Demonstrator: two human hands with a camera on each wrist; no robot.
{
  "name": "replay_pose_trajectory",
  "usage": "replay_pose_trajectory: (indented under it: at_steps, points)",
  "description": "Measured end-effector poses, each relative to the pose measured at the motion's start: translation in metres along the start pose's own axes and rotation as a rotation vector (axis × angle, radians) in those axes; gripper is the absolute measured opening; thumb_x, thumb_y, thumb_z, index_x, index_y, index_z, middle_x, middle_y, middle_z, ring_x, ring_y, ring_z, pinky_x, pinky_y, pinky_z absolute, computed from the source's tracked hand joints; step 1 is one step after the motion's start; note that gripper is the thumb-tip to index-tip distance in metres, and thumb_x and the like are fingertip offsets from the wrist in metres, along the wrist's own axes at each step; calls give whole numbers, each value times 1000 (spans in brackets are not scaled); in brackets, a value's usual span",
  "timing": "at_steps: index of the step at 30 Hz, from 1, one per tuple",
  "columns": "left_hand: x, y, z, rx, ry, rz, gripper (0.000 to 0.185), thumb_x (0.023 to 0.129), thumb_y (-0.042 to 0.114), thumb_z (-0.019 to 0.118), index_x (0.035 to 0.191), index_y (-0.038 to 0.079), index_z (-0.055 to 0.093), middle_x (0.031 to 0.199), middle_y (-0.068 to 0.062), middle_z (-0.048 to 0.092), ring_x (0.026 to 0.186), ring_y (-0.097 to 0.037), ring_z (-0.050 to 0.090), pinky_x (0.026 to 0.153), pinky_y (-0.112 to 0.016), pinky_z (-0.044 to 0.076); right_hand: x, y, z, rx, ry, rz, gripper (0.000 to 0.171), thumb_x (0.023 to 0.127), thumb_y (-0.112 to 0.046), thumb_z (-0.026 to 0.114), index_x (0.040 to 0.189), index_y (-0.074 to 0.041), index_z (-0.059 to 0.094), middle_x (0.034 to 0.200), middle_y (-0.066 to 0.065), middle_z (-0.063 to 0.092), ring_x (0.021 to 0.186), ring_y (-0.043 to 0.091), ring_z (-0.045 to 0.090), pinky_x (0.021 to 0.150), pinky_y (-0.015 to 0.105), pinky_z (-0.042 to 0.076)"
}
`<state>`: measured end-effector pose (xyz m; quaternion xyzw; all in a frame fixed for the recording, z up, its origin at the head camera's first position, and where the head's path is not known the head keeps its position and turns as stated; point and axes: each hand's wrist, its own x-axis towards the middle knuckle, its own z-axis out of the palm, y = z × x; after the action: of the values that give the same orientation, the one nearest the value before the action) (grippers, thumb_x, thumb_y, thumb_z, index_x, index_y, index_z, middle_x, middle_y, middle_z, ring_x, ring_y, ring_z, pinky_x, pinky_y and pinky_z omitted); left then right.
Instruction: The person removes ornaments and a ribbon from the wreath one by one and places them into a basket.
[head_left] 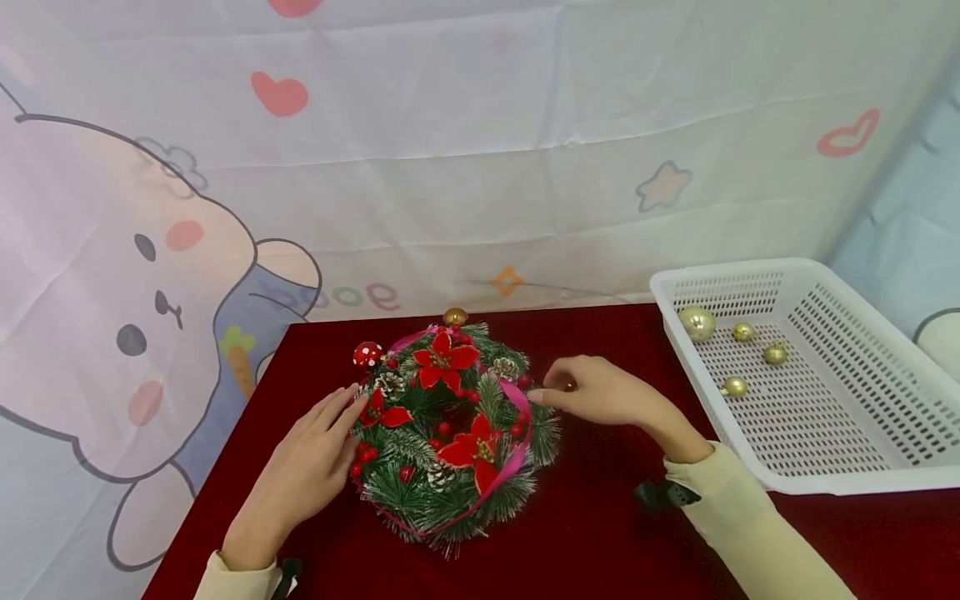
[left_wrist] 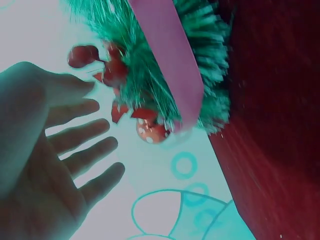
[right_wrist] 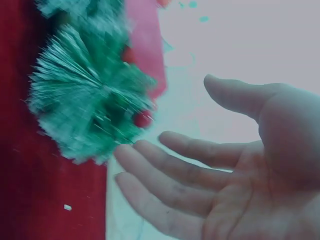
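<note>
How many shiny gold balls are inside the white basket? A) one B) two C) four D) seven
C: four shiny gold balls lie apart on the floor of the white plastic mesh basket, one large and three smaller.

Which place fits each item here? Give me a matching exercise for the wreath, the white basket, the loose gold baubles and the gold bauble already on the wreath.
Things:
1. wreath
2. white basket
3. loose gold baubles
4. gold bauble on the wreath

Places:
A. inside the basket
B. at the wreath's far edge, toward the printed backdrop
C. at the right end of the red table
D. between the left hand and the right hand

Pairs: 1-D, 2-C, 3-A, 4-B
</note>
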<state>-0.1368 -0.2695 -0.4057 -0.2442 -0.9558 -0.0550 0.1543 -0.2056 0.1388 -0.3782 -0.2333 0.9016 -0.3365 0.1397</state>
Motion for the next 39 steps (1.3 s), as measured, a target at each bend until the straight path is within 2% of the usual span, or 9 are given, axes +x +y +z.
replay_pose_trajectory:
  at_steps: [2,7,14,17,21,30,39]
  points:
    - [1,7,1,-12,-21,-27,56,103,22,68,153,0,53,160,-23,49,145,-45,50,114,-63,48,6,-1,-10,-27,64,-18,45,103,-47,65,121,-7,73,118,8,77,107,23,72,94,45,60]
    - [3,22,5,-30,-126,-98,74,105,52,59,160,5,44,170,-19,37,157,-43,35,124,-66,35,28,-6,-30,-18,168,-67,41,102,-39,69,124,-4,71,122,12,76,112,30,73,99,49,59]
    - [7,34,16,-38,-228,-144,98,98,73,54,168,9,27,176,-16,23,164,-40,21,131,-66,19,65,-14,-42,40,176,-119,37,101,-32,72,126,-5,70,126,14,73,119,34,72,100,50,58]
    - [9,37,19,-43,-251,-147,103,96,76,54,168,9,25,177,-15,19,165,-38,18,132,-66,17,83,-15,-44,36,162,-126,36,101,-31,72,126,-5,70,127,14,72,120,33,71,99,49,59]
    - [10,40,21,-42,-266,-144,106,94,79,52,168,7,25,177,-15,18,165,-38,17,131,-65,19,106,-15,-45,25,140,-139,38,101,-25,71,131,-2,66,130,18,71,121,35,70,101,48,58]
    - [9,42,22,-38,-260,-133,107,94,80,50,167,6,28,176,-18,18,164,-40,19,130,-66,21,154,-10,-41,-90,93,-145,39,102,-19,69,136,0,65,134,19,70,124,35,68,110,47,55]
    - [7,42,24,-34,-264,-144,107,93,81,51,167,7,27,177,-16,15,163,-40,22,128,-66,28,188,-6,-30,-50,54,-118,41,102,-19,68,138,-1,66,137,21,69,128,35,66,109,48,56]
